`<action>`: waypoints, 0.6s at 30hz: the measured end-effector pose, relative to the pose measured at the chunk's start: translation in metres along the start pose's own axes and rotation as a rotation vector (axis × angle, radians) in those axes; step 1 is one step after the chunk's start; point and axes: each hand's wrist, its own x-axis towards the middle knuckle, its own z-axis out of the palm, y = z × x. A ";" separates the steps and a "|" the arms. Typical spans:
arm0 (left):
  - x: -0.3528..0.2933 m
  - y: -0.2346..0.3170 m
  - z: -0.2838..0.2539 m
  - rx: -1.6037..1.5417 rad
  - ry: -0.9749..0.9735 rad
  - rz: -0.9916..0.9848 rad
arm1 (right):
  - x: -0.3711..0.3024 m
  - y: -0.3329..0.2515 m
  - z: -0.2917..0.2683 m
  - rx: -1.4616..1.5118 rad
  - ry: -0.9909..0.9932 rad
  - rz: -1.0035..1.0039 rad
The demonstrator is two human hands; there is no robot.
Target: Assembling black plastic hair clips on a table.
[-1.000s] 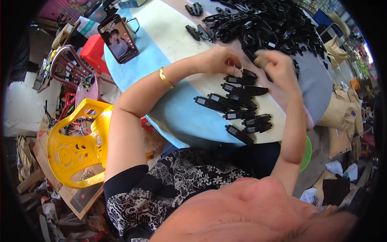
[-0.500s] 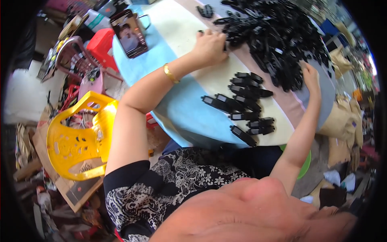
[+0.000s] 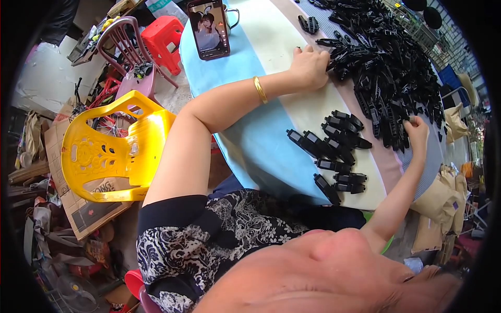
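Note:
A large heap of black plastic pieces [image 3: 389, 62] covers the far right of the table. At the heap's left edge, my left hand [image 3: 310, 69] rests with its fingers curled. Whatever it grips is hidden. My right hand [image 3: 419, 134] is closed at the heap's near right edge, its fingertips against the black pieces. I cannot make out what lies between them. Nearer to me, several long black plastic pieces with small grey patches [image 3: 334, 148] lie grouped in loose rows. A small black cluster [image 3: 308, 24] sits apart, beyond my left hand.
A phone [image 3: 210, 28] stands propped against a mug [image 3: 232, 16] at the far left of the striped tablecloth [image 3: 245, 125]. A yellow plastic chair [image 3: 102, 151], a red stool [image 3: 166, 41] and a pink chair [image 3: 133, 86] stand left. Brown paper sacks [image 3: 443, 195] are at the right.
The whole view has shifted, so table and heap appear farther right and the grouped pieces lower. Both hands stay at the heap's edges; the grouped pieces look unchanged.

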 end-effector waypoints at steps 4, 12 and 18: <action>0.001 -0.002 -0.017 -0.072 0.148 -0.044 | -0.019 -0.033 -0.011 -0.152 0.290 0.025; -0.021 0.020 -0.001 -0.468 -0.023 0.414 | -0.055 -0.126 0.040 0.555 -0.027 -0.291; -0.023 0.021 0.002 -0.288 -0.077 0.482 | -0.075 -0.157 0.059 0.278 -0.088 -0.384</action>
